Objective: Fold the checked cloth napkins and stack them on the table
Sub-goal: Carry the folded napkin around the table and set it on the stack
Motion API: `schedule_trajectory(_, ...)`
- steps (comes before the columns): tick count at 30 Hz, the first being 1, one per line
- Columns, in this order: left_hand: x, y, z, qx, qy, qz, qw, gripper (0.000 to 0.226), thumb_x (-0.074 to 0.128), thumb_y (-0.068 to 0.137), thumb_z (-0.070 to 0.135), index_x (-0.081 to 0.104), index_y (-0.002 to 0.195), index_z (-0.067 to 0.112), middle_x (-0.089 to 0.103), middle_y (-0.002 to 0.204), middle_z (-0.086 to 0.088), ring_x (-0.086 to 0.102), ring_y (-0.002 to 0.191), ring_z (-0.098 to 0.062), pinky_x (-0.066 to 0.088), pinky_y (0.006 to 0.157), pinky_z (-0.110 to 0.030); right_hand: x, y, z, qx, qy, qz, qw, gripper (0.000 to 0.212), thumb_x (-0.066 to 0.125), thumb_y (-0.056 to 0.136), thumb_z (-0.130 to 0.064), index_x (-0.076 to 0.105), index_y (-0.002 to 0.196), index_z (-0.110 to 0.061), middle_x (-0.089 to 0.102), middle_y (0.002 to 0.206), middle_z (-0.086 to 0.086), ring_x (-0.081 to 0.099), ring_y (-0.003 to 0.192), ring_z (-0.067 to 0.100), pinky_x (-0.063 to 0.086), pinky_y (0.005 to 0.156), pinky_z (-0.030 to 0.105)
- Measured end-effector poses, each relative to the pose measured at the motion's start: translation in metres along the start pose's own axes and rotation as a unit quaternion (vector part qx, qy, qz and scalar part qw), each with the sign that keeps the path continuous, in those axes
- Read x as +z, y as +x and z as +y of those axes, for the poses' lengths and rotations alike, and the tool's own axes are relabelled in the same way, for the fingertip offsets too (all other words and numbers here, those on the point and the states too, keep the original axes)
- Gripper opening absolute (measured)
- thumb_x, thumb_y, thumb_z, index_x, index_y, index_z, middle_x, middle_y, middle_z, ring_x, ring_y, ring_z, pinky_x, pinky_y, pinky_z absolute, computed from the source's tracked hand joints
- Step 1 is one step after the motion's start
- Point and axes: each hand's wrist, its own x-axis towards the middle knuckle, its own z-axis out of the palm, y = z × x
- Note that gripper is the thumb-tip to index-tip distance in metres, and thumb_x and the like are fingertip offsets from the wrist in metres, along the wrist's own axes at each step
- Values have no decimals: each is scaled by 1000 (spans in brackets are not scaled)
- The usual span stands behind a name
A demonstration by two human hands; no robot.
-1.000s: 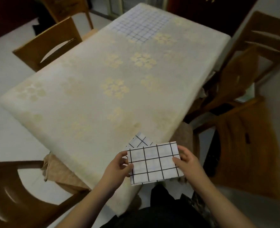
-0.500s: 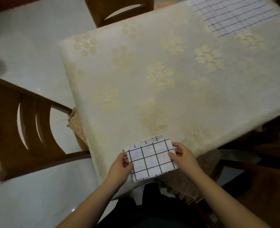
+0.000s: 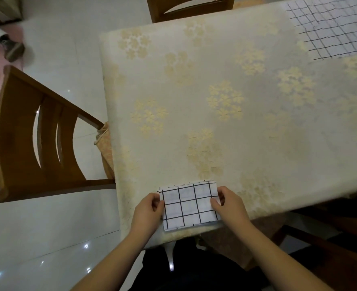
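A folded white napkin with a black check (image 3: 189,204) lies at the near edge of the table (image 3: 215,91), which wears a cream cloth with gold flowers. My left hand (image 3: 149,208) grips the napkin's left side and my right hand (image 3: 229,203) grips its right side. Edges of further layers or another napkin peek out under it at the top and bottom. An unfolded checked napkin (image 3: 337,28) lies flat at the table's far right corner.
A wooden chair (image 3: 37,139) stands at the table's left side and another (image 3: 186,7) at the far side. A dark wooden chair (image 3: 330,238) sits at the right, near my right arm. The floor is white tile.
The view swung left and down. The folded napkin, held in both hands off the table's edge before, now rests squared up on the near edge of the table.
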Motion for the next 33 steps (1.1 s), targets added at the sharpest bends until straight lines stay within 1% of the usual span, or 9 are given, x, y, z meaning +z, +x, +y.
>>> schedule_trajectory(8,1,2,-4,6,-15,18,1000,8,61,94,23,58,101,23,64,80,5,59,72,-9,42,62,-16,0,0,0,-17,-72,8,997,11,58,94,-31,52,98,-23,52,84,-8,52,75,11,39,59,20)
schedule_trajectory(13,6,-12,-2,17,-25,109,994,16,50,97,26,53,112,19,58,83,3,57,70,-11,48,62,-26,4,-5,5,-16,-53,65,996,46,58,95,-41,47,134,-19,47,122,1,49,109,16,44,90,26)
schedule_trajectory(15,11,-18,-6,117,53,135,982,20,49,97,27,54,113,17,56,96,6,55,83,-10,47,74,-28,8,-10,4,-40,-60,114,991,49,53,96,-41,43,138,-18,45,126,3,45,112,16,41,94,27)
schedule_trajectory(17,21,-21,-11,260,145,140,944,28,47,94,29,56,117,16,58,109,1,55,99,-16,45,85,-32,17,-15,-1,-101,-85,140,981,43,49,99,-37,45,136,-17,49,126,3,45,111,15,39,95,27)
schedule_trajectory(19,35,-17,-16,335,217,118,909,40,42,95,29,51,130,12,54,131,-9,50,123,-24,41,101,-40,31,-17,-7,-168,-132,147,966,42,41,98,-34,48,135,-16,54,131,3,50,119,19,40,101,31)
schedule_trajectory(21,46,-10,-18,337,277,89,895,52,33,99,30,38,146,7,37,152,-13,31,143,-26,27,113,-43,47,-13,-15,-208,-175,142,952,47,36,95,-32,48,137,-14,55,137,4,48,128,20,39,108,35)
schedule_trajectory(23,53,-3,-17,316,315,69,892,56,27,101,32,29,151,7,24,160,-12,19,149,-25,20,117,-43,60,-8,-23,-227,-209,117,944,51,35,94,-29,44,141,-12,51,144,5,36,136,19,26,114,35)
schedule_trajectory(27,58,2,-18,290,355,38,888,55,19,104,32,29,151,4,22,160,-12,18,149,-25,20,117,-45,76,1,-29,-224,-274,55,934,58,33,92,-30,44,143,-7,43,151,8,26,142,20,11,116,35)
schedule_trajectory(33,57,7,-22,259,370,8,892,59,10,104,37,29,152,8,21,161,-10,19,149,-24,20,117,-44,84,7,-17,-209,-306,38,928,60,32,93,-34,40,148,-10,31,157,5,23,146,18,15,116,38)
